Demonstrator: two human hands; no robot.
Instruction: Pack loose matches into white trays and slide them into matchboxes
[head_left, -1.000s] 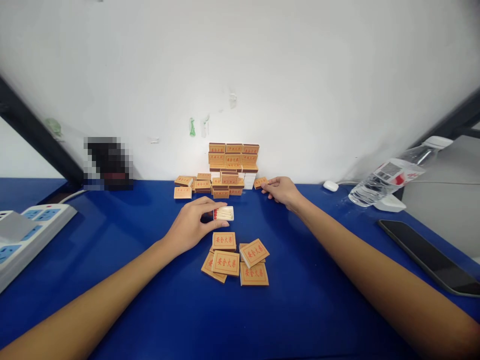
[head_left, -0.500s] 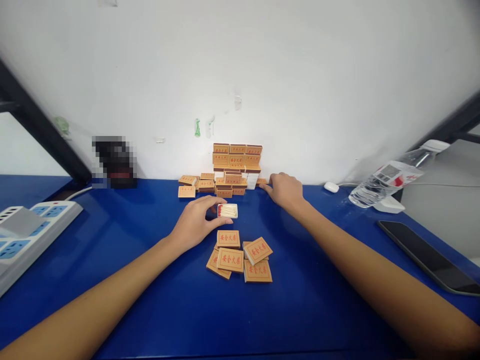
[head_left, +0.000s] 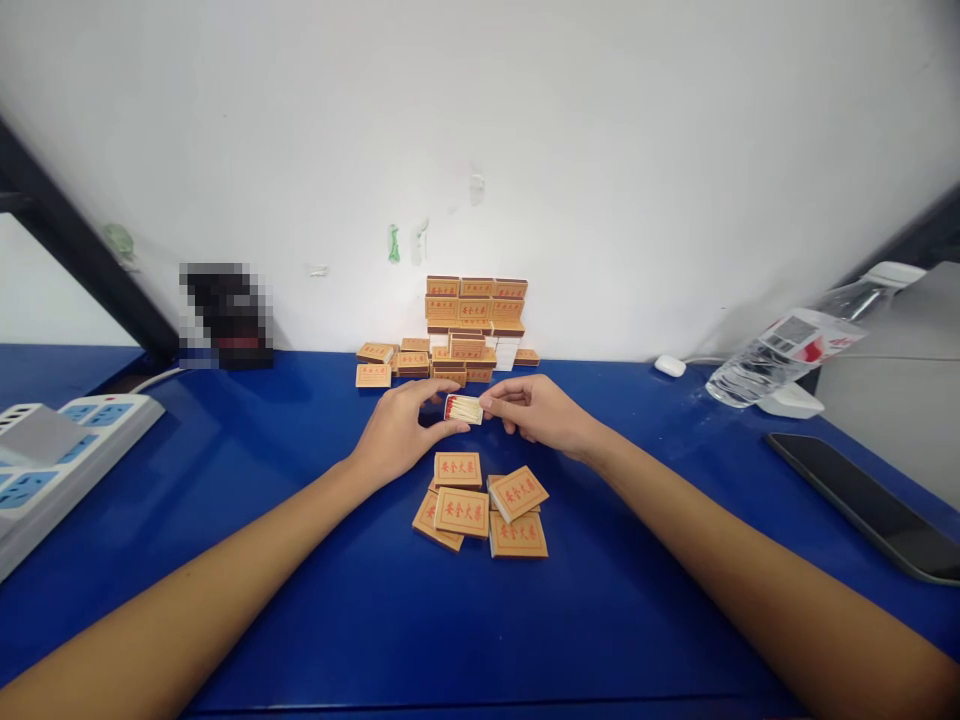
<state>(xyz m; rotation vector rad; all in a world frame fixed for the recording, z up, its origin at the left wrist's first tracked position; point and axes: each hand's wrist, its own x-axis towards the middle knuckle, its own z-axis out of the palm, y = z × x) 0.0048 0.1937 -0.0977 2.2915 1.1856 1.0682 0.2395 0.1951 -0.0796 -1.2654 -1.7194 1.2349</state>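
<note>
An open matchbox tray full of red-tipped matches is between my two hands over the blue table. My left hand holds it from the left, with the thumb along the near side and the fingers along the far side. At its right end, the thumb and fingers of my right hand are closed on it; the fingertips are partly hidden. Closer to me lie two loose piles of closed orange matchboxes, one on the left and one on the right.
Against the wall rises a stepped stack of matchboxes, with several more lying to its left and one at its right. A power strip is at left. A water bottle, a white case and a phone are at right.
My right hand has come from beside the stack to the right end of the tray and closed on it. The tray has shifted slightly right and tilted.
</note>
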